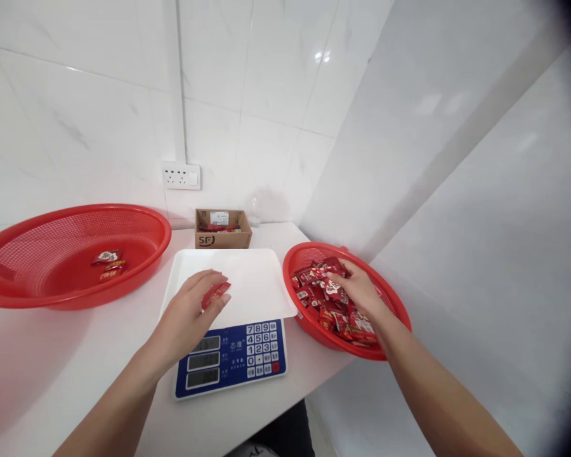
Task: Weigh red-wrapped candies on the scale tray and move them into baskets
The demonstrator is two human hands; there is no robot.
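Observation:
Over the white weighing pan (261, 273) of a blue digital scale (233, 358), my left hand (195, 304) is curled round a small red snack packet (216, 294). The packet pokes out between thumb and fingers. On the right, my right hand (356, 285) reaches into a red plastic basket (400, 311) filled with small red packets (328, 311). Its fingers are closed on a red packet (333, 287) with white lettering at the top of the heap. Whether more than one is gripped there, I cannot tell.
A larger red mesh basket (76, 216) on the left holds several packets (109, 257). A small cardboard box (223, 240) with packets inside stands behind the scale. The white table (99, 355) meets a tiled wall with a socket (181, 176); another wall rises at right.

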